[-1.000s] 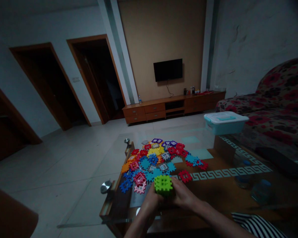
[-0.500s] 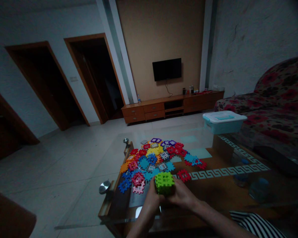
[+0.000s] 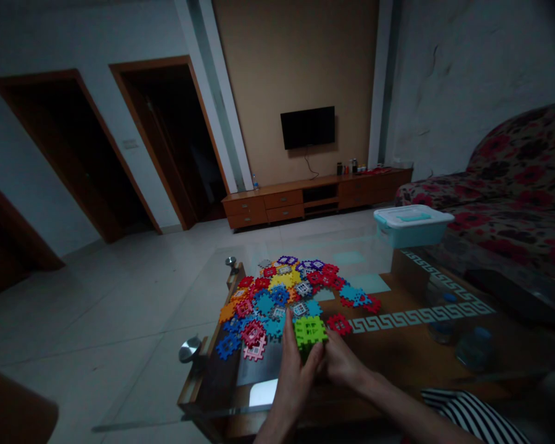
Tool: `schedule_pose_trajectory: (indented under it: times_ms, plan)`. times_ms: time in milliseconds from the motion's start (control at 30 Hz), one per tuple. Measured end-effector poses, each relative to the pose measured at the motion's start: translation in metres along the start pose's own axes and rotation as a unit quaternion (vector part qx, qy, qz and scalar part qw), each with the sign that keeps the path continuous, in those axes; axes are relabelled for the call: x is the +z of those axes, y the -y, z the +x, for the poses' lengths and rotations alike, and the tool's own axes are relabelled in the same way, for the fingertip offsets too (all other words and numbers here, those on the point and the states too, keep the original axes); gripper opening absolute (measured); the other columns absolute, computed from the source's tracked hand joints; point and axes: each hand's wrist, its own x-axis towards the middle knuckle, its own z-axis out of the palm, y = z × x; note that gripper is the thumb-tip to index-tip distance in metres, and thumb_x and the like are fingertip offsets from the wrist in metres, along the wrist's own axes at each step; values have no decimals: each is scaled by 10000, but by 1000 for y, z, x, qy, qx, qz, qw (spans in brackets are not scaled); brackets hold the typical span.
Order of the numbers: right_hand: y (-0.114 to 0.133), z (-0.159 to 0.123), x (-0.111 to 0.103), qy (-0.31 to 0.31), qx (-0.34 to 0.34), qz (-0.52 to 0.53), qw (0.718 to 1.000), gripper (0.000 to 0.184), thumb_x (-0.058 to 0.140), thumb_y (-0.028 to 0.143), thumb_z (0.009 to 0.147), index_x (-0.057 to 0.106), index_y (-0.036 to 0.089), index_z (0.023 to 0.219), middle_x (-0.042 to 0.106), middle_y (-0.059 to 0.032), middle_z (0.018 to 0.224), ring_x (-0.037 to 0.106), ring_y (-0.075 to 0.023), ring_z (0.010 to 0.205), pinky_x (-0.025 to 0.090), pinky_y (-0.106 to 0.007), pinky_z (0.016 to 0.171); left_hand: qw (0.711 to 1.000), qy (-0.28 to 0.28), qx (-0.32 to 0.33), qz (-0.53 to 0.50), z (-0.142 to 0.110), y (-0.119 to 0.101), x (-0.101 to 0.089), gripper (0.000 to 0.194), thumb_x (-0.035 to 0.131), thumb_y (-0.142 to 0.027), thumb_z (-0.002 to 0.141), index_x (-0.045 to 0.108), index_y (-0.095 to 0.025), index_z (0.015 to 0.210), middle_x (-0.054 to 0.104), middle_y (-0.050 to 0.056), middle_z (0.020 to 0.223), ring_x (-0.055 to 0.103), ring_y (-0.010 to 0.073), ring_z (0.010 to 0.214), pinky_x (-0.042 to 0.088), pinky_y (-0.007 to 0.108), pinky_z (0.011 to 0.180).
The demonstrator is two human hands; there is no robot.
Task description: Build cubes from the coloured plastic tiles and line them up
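Note:
A bright green cube of interlocking plastic panels is held between my two hands, above the near part of the glass table. My left hand grips its left side, with the thumb across the near face. From the right, my right hand closes on the cube, its fingers partly hidden behind it. Just beyond lies a heap of loose toothed panels in blue, red, yellow, orange, pink, purple and grey. A red panel rests by itself to the right of the cube.
The glass table has metal knobs along its left side. A lidded teal storage box stands at its far right corner. Jars show beneath the glass. A flowered sofa is at right, a TV cabinet beyond.
My left hand has shifted its hold: its fingers now stretch up along the cube's left side and its thumb lies across the front. The view has turned slightly to the right.

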Motion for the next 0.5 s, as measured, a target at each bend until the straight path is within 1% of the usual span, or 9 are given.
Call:
schedule_pose_trajectory:
  times_ms: [100, 200, 300, 400, 500]
  plan:
    - [-4, -1, 1, -5, 18, 46, 999, 298, 580, 354, 819, 689, 230, 1066, 737, -42, 861, 686, -250, 828, 557, -337, 709, 1000, 5, -7, -10, -1, 1, 2, 881, 555, -422, 828, 102, -84, 1503, 62, 137, 1624, 44, 215, 1498, 84, 339, 1224]
    - [-6, -2, -1, -7, -10, 35, 999, 287, 603, 346, 808, 691, 246, 1062, 738, -34, 864, 685, -260, 840, 561, -353, 717, 999, 3, -22, -24, 0, 2, 3, 923, 591, -406, 802, 86, -86, 1504, 71, 143, 1622, 59, 219, 1497, 91, 339, 1222]
    - [-5, 0, -5, -16, -33, 10, 999, 292, 608, 359, 802, 692, 232, 1051, 739, -47, 890, 688, -271, 861, 567, -369, 726, 999, -14, -28, -39, 5, 4, 3, 976, 618, -453, 782, 70, -89, 1503, 96, 160, 1616, 83, 231, 1495, 102, 347, 1220]
    - [-1, 2, -15, -34, -54, -9, 998, 307, 670, 331, 737, 693, 229, 1025, 736, -52, 963, 679, -280, 924, 558, -400, 807, 998, -37, -15, -54, 12, 7, 2, 935, 523, -534, 846, 13, -113, 1506, 111, 167, 1612, 122, 226, 1491, 139, 381, 1215]
    - [-2, 5, -35, -66, -75, -27, 995, 353, 708, 278, 671, 686, 223, 1020, 729, -60, 1037, 668, -278, 970, 532, -427, 884, 996, -65, -19, -64, 16, 8, 0, 865, 433, -591, 886, 19, -153, 1506, 131, 149, 1611, 152, 219, 1485, 168, 397, 1209]
